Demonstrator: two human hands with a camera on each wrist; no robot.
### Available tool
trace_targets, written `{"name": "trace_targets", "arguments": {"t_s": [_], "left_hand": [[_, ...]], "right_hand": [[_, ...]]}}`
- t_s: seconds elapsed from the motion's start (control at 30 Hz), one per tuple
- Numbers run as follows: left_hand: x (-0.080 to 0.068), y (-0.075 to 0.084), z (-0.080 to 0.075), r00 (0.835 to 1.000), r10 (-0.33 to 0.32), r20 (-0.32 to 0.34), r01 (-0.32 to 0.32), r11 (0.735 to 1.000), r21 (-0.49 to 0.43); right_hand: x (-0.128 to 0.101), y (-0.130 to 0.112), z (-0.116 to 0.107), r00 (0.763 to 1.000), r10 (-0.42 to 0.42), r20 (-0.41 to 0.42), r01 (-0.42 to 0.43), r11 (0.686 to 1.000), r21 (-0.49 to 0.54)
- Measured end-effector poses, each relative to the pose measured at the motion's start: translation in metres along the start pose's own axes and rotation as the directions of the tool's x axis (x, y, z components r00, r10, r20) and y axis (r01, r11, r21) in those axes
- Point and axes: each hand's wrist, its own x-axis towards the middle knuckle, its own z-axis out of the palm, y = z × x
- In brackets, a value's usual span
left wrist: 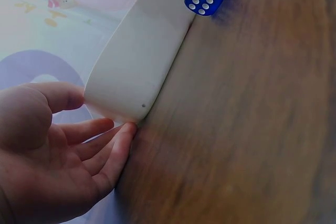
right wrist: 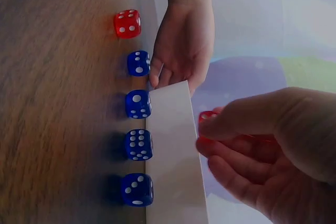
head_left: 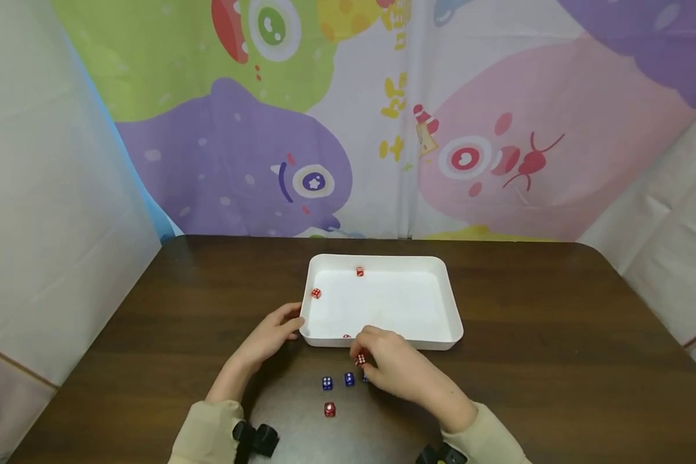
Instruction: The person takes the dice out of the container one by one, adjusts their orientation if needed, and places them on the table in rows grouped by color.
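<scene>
A white tray (head_left: 441, 322) lies mid-table with three red dice in it, one at the back (head_left: 359, 271), one at the left (head_left: 316, 293) and one at the near wall (head_left: 346, 336). My left hand (head_left: 294, 325) rests against the tray's near-left corner (left wrist: 136, 61), thumb and straight fingers touching it. My right hand (head_left: 364, 361) pinches a red die (head_left: 360, 359) just in front of the tray's near wall (right wrist: 176, 150); the die (right wrist: 206, 116) shows between thumb and fingertips. Several blue dice (right wrist: 139, 144) stand in a row along the tray, with another red die (right wrist: 127, 23) at the row's end.
The dark wooden table (head_left: 557, 386) has bare room left and right of the tray. A colourful cartoon curtain (head_left: 348, 129) hangs behind the table's far edge. A loose red die (head_left: 329, 409) lies nearest me, in front of the blue dice (head_left: 327, 383).
</scene>
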Motion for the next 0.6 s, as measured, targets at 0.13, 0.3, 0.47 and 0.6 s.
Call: {"name": "trace_targets", "arguments": {"t_s": [0.13, 0.3, 0.47, 0.6], "left_hand": [[0.001, 0.000, 0.000, 1.000, 0.010, 0.004, -0.010, 1.000, -0.001], [0.000, 0.001, 0.000, 1.000, 0.001, 0.002, -0.001, 1.000, -0.002], [-0.001, 0.001, 0.000, 1.000, -0.003, -0.001, 0.003, 1.000, -0.006], [-0.002, 0.001, 0.000, 1.000, 0.001, 0.001, -0.001, 1.000, -0.008]], "right_hand": [[-0.001, -0.003, 0.001, 0.997, -0.048, 0.053, 0.049, 0.999, -0.013], [-0.002, -0.007, 0.005, 0.987, -0.081, 0.138, 0.086, 0.996, -0.029], [-0.002, -0.010, 0.008, 0.979, -0.077, 0.188, 0.088, 0.995, -0.050], [-0.002, -0.012, 0.011, 0.977, -0.074, 0.202, 0.089, 0.994, -0.069]]}}
